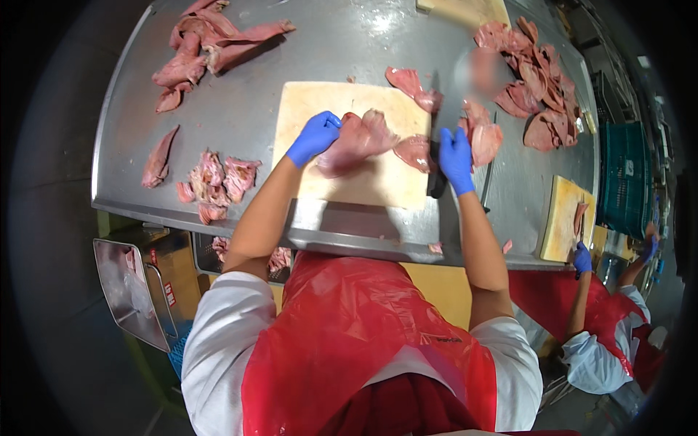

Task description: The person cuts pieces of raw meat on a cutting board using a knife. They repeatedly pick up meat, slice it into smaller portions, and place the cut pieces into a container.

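Note:
My left hand [314, 136], in a blue glove, pinches the edge of a pink piece of meat [352, 149] on the cream cutting board [305, 102]. My right hand [456, 156], also gloved, is closed on a black-handled knife [438, 183] at the board's right edge. A smaller slice [413, 151] lies between the knife and the large piece, and more pieces [486, 142] lie just beyond my right hand. A long thin tool [488, 178] rests on the steel table [123, 123] to the right.
Meat piles lie at back left [182, 65], front left [211, 182] and right [538, 87]. A co-worker's gloved hand [582, 256] is at a second board [556, 218] on the right. A steel bin [116, 280] stands lower left, teal crates [622, 174] beyond the table's right end.

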A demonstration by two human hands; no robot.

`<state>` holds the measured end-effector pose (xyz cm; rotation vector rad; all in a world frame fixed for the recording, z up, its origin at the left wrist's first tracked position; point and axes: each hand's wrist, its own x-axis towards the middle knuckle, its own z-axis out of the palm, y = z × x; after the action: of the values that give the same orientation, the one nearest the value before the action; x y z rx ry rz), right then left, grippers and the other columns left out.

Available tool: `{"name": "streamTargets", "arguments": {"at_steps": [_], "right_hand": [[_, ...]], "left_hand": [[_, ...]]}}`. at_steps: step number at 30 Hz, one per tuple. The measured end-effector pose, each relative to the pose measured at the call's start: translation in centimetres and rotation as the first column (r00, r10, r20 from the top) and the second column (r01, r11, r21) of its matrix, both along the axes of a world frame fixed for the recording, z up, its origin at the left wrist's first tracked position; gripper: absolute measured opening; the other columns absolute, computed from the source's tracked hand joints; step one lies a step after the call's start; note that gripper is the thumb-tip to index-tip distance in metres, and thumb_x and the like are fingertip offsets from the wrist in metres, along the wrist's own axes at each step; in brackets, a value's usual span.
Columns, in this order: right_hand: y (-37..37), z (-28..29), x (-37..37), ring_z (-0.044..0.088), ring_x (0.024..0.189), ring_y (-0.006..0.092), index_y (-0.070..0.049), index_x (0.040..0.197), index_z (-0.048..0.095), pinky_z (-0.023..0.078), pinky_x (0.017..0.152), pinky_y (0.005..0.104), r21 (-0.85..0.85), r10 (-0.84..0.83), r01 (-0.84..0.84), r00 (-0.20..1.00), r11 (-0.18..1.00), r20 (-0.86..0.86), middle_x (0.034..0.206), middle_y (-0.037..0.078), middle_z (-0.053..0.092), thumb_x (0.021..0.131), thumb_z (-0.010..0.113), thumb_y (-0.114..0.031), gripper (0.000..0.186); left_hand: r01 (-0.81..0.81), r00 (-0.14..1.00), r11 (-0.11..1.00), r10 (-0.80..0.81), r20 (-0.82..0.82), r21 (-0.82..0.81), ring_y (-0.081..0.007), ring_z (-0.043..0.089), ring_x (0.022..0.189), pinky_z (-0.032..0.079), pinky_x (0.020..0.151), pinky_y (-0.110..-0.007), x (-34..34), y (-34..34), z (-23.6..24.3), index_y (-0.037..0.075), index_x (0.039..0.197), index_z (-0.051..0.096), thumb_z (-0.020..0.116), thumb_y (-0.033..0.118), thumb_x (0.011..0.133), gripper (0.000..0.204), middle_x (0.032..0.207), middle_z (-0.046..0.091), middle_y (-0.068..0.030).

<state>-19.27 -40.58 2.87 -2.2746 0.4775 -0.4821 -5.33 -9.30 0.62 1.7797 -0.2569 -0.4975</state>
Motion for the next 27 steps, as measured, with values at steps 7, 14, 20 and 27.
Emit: {"name": "streamTargets", "arguments": {"at_steps": [7,14,20,27], "right_hand": [[6.2,0.0,-3.0,0.061,0.076,0.0443,0.003,0.092,0.055,0.048,0.071,0.0465,-0.073,0.206,-0.214,0.973,0.974,-0.104,0.082,0.025,0.063,0.096,0.055,-0.022,0.026],[9.6,5.2,-6.7,0.063,0.079,0.0474,0.001,0.105,0.051,0.048,0.064,0.052,0.142,0.091,-0.068,0.982,0.988,-0.163,0.084,0.027,0.065,0.1,0.052,-0.024,0.026],[15.2,3.9,-8.0,0.061,0.078,0.0497,-0.003,0.106,0.048,0.048,0.067,0.0572,0.056,0.085,-0.073,0.958,0.996,-0.272,0.084,0.03,0.062,0.096,0.05,-0.02,0.02],[19.0,3.9,-11.7,0.066,0.078,0.0445,-0.005,0.111,0.048,0.051,0.068,0.0559,-0.066,-0.006,-0.041,0.81,0.997,-0.586,0.084,0.027,0.065,0.094,0.05,-0.017,0.021]], "left_hand": [[0.05,0.558,0.803,-0.515,0.65,0.594,-0.039,0.051,0.121,0.038,0.102,-0.055,-8.9,-0.6,3.3,0.012,0.141,0.047,0.073,0.03,0.078,0.071,0.136,0.054,-0.0189],[0.053,0.71,0.812,-0.44,0.549,0.581,-0.0411,0.055,0.101,0.049,0.086,-0.048,-10.5,-0.7,1.9,0.003,0.131,0.05,0.07,0.015,0.078,0.058,0.107,0.06,-0.019],[0.148,0.756,0.854,-0.422,0.499,0.498,-0.0401,0.058,0.096,0.051,0.08,-0.049,-8.9,-0.8,1.4,0.005,0.112,0.057,0.066,0.013,0.077,0.037,0.099,0.061,-0.0199],[0.132,0.783,0.895,-0.357,0.51,0.425,-0.0416,0.062,0.079,0.051,0.068,-0.05,-7.7,-1.8,-0.3,0.005,0.091,0.057,0.064,0.014,0.078,0.017,0.086,0.062,-0.019]]}}
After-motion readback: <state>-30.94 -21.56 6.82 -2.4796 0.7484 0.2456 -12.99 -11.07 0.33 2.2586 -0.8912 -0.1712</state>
